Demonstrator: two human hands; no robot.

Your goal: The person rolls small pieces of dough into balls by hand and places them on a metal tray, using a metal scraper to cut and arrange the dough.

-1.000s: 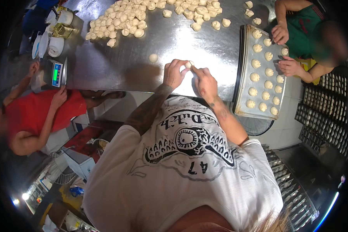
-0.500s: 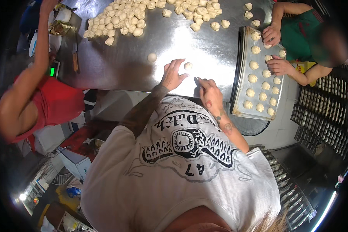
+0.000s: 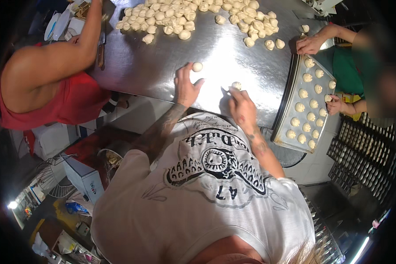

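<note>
My left hand [image 3: 188, 86] is open over the metal table. Its index fingertip is beside a smooth round dough ball [image 3: 197, 67], and the thumb stands apart from it. To the right, my right hand [image 3: 243, 107] has its fingers drawn together at the near side of a small dough piece [image 3: 236, 85]. Those fingertips partly hide the piece and seem to pinch it against the table. Shadow makes the contact hard to read.
Many dough balls [image 3: 163, 20] lie heaped across the far side of the steel table [image 3: 149, 66]. At right, a baking tray [image 3: 290, 144] carries rows of shaped dough, with a co-worker's hands [image 3: 310, 44] at its edges. Another person in red [image 3: 53, 103] leans in at left, near a knife [image 3: 101, 55].
My left hand has left the dough piece and moved to the ball on its left. My right hand has come onto the dough piece. The whole view has shifted.
</note>
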